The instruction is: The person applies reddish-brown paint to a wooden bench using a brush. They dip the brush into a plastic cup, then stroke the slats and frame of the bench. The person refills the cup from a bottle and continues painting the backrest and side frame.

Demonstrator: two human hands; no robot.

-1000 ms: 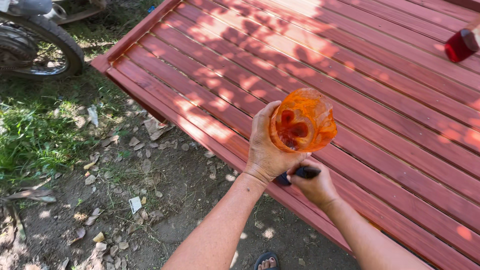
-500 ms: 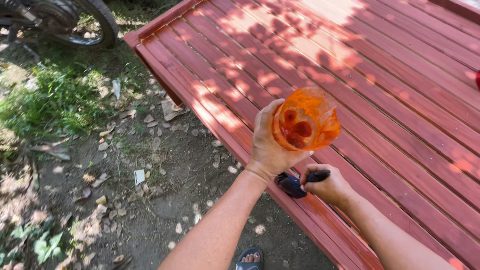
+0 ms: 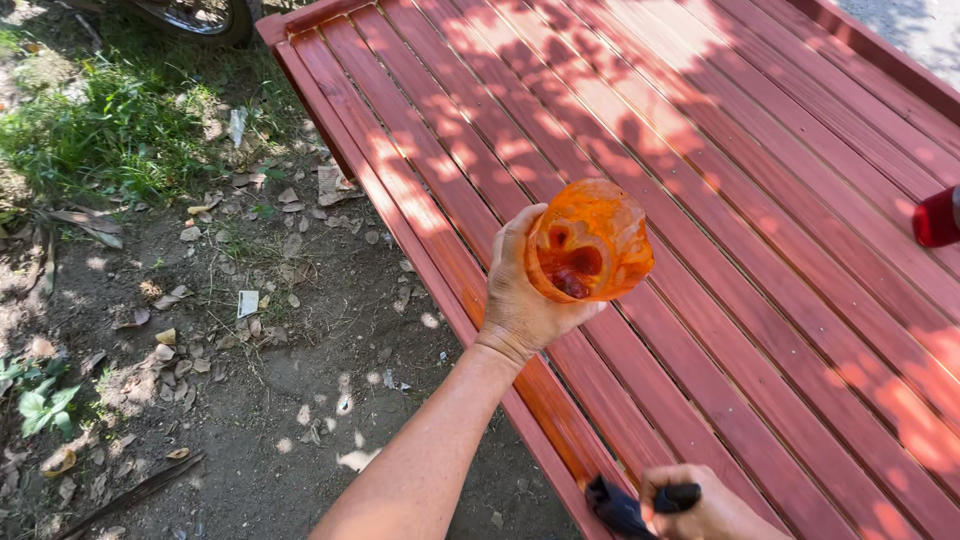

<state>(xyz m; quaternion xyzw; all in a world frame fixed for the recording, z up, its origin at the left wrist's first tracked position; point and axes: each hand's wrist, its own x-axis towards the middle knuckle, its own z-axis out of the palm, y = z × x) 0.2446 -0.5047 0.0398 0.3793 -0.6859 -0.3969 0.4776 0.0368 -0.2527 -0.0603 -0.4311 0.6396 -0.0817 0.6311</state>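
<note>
1. Since the earlier frame, the right hand (image 3: 705, 510) has dropped from just below the cup to the bottom edge of the frame, well apart from the left hand (image 3: 525, 290).
2. At centre frame, the left hand's fingers wrap an orange-stained clear cup (image 3: 590, 242), tipped so its mouth faces the camera, a dark red residue inside.
3. Right-hand fingers are curled around the black handle of a brush (image 3: 630, 508), its dark head pointing left over the platform's near edge.
4. Red slatted platform (image 3: 760, 180) fills the right and upper frame; its raised rim runs diagonally from top centre to bottom centre, under the left wrist.
5. Bare slats lie open beyond the cup, broken only by leaf shadows and a red object (image 3: 937, 218) at the right edge.
6. Dirt (image 3: 300, 400), scattered litter and grass (image 3: 110, 130) take the left; a wheel (image 3: 195, 15) shows at top left.
</note>
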